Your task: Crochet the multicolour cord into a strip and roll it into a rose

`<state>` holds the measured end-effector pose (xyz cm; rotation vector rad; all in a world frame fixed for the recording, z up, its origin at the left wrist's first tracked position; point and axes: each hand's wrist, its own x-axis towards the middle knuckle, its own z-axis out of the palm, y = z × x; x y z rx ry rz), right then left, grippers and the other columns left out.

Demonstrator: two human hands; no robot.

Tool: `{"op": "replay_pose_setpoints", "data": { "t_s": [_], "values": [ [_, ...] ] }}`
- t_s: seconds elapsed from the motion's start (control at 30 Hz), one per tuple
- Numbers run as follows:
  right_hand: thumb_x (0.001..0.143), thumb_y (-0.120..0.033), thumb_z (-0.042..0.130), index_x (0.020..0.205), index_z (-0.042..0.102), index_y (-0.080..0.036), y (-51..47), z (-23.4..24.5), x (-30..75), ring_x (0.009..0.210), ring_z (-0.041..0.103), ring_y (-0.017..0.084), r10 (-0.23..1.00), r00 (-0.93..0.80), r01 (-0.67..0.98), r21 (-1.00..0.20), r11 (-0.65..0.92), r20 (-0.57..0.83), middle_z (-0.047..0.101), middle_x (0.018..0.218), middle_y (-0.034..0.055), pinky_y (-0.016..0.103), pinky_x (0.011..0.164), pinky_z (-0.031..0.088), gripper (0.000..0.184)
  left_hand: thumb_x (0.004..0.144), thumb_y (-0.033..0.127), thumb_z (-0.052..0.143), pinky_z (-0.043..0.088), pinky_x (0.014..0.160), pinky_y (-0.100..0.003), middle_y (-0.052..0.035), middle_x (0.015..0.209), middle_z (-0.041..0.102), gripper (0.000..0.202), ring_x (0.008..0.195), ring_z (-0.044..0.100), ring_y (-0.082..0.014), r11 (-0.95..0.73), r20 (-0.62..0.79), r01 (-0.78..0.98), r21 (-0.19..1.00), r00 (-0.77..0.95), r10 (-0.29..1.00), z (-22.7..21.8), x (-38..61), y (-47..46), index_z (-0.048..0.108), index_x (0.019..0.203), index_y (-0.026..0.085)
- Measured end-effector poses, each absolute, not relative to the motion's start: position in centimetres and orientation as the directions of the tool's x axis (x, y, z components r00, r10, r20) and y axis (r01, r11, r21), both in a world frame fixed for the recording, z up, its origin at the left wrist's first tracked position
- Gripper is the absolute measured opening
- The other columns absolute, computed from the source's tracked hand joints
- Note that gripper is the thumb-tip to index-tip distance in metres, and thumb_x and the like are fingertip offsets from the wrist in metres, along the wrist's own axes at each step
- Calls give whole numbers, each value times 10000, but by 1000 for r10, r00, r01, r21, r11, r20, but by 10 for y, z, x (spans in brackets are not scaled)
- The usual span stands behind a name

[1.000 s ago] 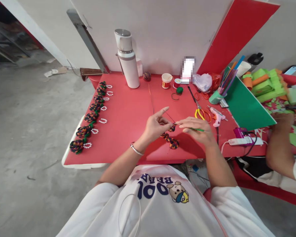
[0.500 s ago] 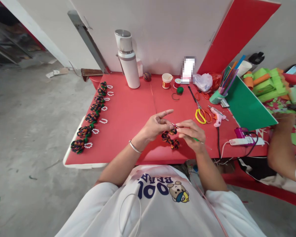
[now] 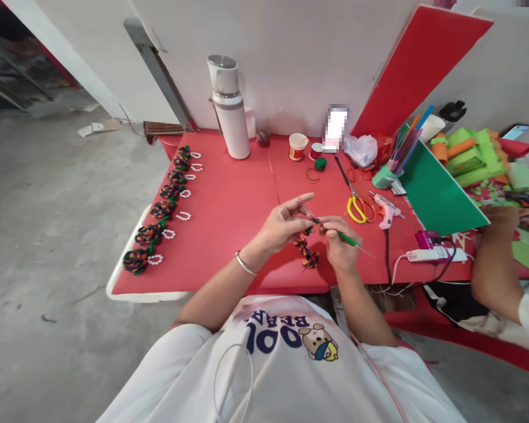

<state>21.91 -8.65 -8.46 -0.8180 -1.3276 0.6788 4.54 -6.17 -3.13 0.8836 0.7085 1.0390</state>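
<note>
My left hand (image 3: pixel 286 224) pinches the upper end of a curled strip of multicoloured crochet (image 3: pixel 309 258), its index finger stretched out. In my right hand (image 3: pixel 341 244) is a crochet hook (image 3: pixel 349 239) with a green handle, its tip at the stitches between both hands. The strip hangs below my fingers, close to the red tabletop. A thin strand of yarn (image 3: pixel 272 170) runs from a dark multicoloured yarn ball (image 3: pixel 263 138) at the back toward my left hand. Along the left edge lies a row of crocheted flowers (image 3: pixel 149 234) with white bead loops (image 3: pixel 168 234).
A white thermos (image 3: pixel 233 117) stands at the back beside the wall. Scissors (image 3: pixel 356 207), a pink glue gun (image 3: pixel 387 210), a pen cup (image 3: pixel 385 175) and a power strip (image 3: pixel 436 254) lie to the right. Another person's arm (image 3: pixel 496 264) rests beyond the green board (image 3: pixel 445 188).
My right hand has turned, so the hook's green handle now shows more fully and points right. The hook tip stays by the stitches at my left hand.
</note>
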Motion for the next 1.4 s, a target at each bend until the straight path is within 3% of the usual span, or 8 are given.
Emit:
{"op": "replay_pose_setpoints", "data": {
  "t_s": [0.1,0.27,0.5,0.6,0.7,0.83,1.1,1.4],
  "values": [
    [958,-348,668,982,766,-284,-97,-86,208,896,730,192,722,198,248,-747,617,663,758,956,35,374,785,632,119,636,241,900,392,498,-206,6,805,692,883,624,634,-100,201,-75,-459,865,277,958,-36,49,-64,566,1446,137],
    [929,-229,700,1107,762,-308,-104,-80,204,915,709,201,601,59,496,-546,676,797,734,1005,50,376,796,616,204,656,233,900,493,667,-222,16,722,715,914,658,647,-98,103,-34,-406,908,174,984,-43,56,-69,526,1482,125],
    [955,-265,662,1026,771,-304,-98,-82,212,858,703,194,611,112,401,-599,694,783,726,923,33,375,778,612,135,614,232,910,411,537,-205,5,744,726,978,589,627,-94,308,-177,-422,853,322,930,-42,55,-69,503,1495,110],
    [953,-272,669,1024,773,-290,-96,-80,215,845,706,184,689,32,429,-632,645,724,731,914,33,352,756,615,127,600,165,883,457,599,-211,22,702,717,1000,602,635,-95,236,-155,-379,895,234,960,-42,57,-69,480,1512,96],
    [915,-242,722,1092,773,-312,-97,-84,209,877,700,192,590,51,550,-516,657,806,720,983,46,360,762,608,197,605,150,863,481,645,-223,17,706,726,1014,617,640,-98,197,-126,-383,902,203,971,-42,62,-70,454,1530,85],
    [921,-233,715,1167,755,-386,-98,-93,204,900,681,197,458,109,552,-437,710,882,696,1012,35,382,783,589,293,618,217,890,400,541,-210,7,710,723,987,538,585,-78,339,-188,-435,834,354,916,-40,60,-70,482,1507,84],
    [922,-409,707,1122,764,-375,-88,-80,238,903,695,212,557,-147,398,-466,790,817,752,1009,30,415,771,596,211,596,181,901,296,480,-211,-29,712,738,909,538,560,-82,365,-224,-340,866,388,894,-30,39,-65,573,1437,76],
    [883,-291,768,1148,749,-395,-92,-57,255,935,699,204,584,-328,410,-446,796,742,796,1076,3,427,831,584,285,598,161,866,362,513,-215,-35,696,729,807,576,606,-107,334,-206,-308,891,381,901,-30,34,-63,637,1368,73]
  ]
}}
